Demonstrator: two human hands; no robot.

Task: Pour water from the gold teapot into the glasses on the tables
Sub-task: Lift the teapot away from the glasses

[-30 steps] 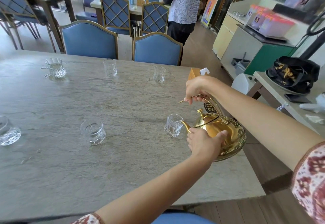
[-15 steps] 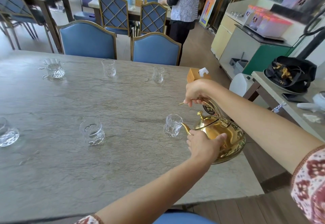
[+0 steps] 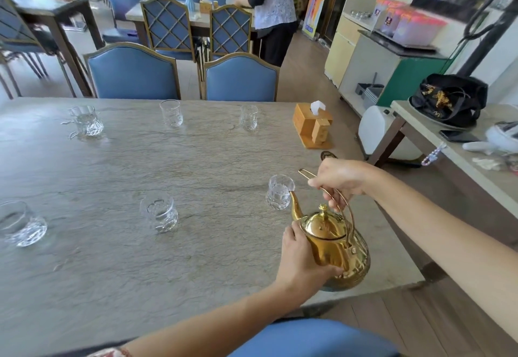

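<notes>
Right hand [image 3: 340, 178] gripped gold teapot [image 3: 335, 247] handle; left hand [image 3: 301, 261] cupped its body. Spout met glass [image 3: 279, 192] near counter [image 3: 112, 258] right edge.

Your gold teapot [image 3: 333, 247] tilts over the table's [image 3: 112, 258] right edge, spout tip at the nearest glass [image 3: 279, 192]; five more glasses stand across the tabletop

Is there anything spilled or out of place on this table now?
Nothing stands out. The stone table shows no puddle, all six glasses stand upright, and the gold teapot is held in both hands, its spout at the rim of the nearest glass.
</notes>
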